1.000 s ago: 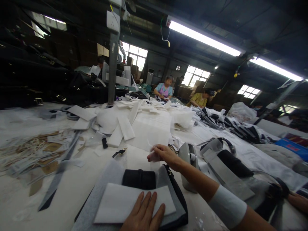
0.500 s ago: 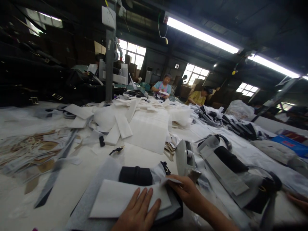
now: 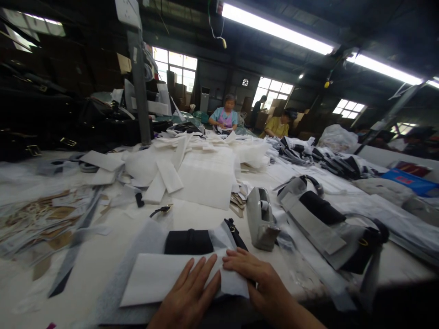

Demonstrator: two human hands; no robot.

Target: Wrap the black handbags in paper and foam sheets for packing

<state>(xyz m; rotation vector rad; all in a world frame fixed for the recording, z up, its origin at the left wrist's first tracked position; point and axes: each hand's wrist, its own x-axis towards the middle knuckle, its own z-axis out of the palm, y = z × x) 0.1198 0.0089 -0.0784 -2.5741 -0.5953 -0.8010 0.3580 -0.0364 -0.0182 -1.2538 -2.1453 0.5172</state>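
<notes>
My left hand [image 3: 194, 290] lies with fingers stretched out on a white foam sheet [image 3: 154, 274]. To its right, my right hand [image 3: 255, 276] rests, fingers extended, on a piece of thin white paper [image 3: 233, 283] that covers the sheet's right end. Beneath them is a black leather bag, its dark part [image 3: 188, 242] showing just beyond the foam. Grey-white tissue [image 3: 144, 237] spreads under it on the left. A black strap with a buckle [image 3: 235, 233] sticks out at the upper right.
A grey tape dispenser [image 3: 262, 219] stands right of the bag. Farther right lies another partly wrapped black bag [image 3: 322, 210]. Foam sheets [image 3: 206, 178] are heaped ahead, and paper tags [image 3: 51, 219] lie at left. Other people sit across the table, one in a pink apron [image 3: 225, 119].
My right hand has let the lifted paper flap down onto the foam sheet and now lies flat on it. My left hand stays on the sheet. The camera view has shifted slightly.
</notes>
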